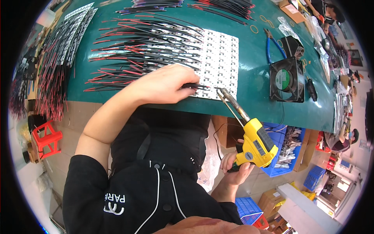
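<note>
My left hand (171, 83) rests over the near side of a white circuit-board panel (221, 58), its fingers pinched on a black wire (196, 86). Rows of black and red wires (128, 54) lie across the panel and stick out to the left. In my right hand (237, 170) is a yellow soldering gun (255, 144), gripped by its handle below the table edge. The gun points up and left. Its metal tip is at the panel's near edge, close to the end of the pinched wire; whether they touch I cannot tell.
On the green table (253, 105) stand a black cooling fan (287, 80) and blue-handled pliers (274, 48). Wired panels (58, 66) hang over the left side. Wire bundles (226, 7) lie at the back. Below are a blue bin (286, 156) and a red stool (47, 139).
</note>
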{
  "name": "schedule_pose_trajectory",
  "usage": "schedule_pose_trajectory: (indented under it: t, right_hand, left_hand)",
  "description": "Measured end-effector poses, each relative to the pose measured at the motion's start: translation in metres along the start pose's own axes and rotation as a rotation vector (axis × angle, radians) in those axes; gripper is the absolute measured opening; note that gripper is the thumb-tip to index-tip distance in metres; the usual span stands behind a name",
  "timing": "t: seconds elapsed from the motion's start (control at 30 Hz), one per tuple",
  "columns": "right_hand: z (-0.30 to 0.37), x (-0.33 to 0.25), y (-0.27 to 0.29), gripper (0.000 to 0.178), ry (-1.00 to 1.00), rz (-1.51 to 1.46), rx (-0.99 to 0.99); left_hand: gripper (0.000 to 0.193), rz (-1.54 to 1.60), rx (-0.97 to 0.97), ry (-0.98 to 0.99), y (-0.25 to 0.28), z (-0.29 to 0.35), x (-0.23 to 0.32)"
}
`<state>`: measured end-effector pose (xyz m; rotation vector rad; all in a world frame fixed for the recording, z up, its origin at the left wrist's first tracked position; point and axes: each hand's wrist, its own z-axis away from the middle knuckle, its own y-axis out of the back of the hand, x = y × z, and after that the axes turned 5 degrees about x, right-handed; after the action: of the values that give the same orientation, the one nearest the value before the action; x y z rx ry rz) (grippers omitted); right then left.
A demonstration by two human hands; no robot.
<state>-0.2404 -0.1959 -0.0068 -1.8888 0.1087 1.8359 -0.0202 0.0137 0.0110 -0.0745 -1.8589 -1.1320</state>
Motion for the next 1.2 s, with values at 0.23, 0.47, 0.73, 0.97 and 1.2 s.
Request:
schedule_pose_trajectory:
  t: [0.23,0.47,0.73,0.97,1.2]
  right_hand:
    - [-0.035,-0.001,0.002,0.075,0.092,-0.066,-0.054]
    - [-0.121,-0.012,-0.025,0.069,0.208,-0.025,-0.133]
    - [-0.174,0.003,-0.030,0.057,0.088,-0.142,-0.185]
    - [-0.172,0.014,-0.035,0.060,0.050,-0.096,-0.120]
    - [-0.170,0.019,-0.031,0.049,0.048,-0.035,-0.106]
  left_hand:
    - [0.011,-0.456,0.725,-0.122,0.084,-0.020,0.034]
    - [0.011,-0.392,0.651,-0.273,0.071,-0.107,0.007]
    - [0.018,-0.129,0.452,0.103,0.018,-0.115,-0.060]
    - [0.021,-0.160,0.425,0.195,0.015,-0.120,-0.065]
    - [0.018,-0.209,0.420,0.184,0.009,-0.125,-0.063]
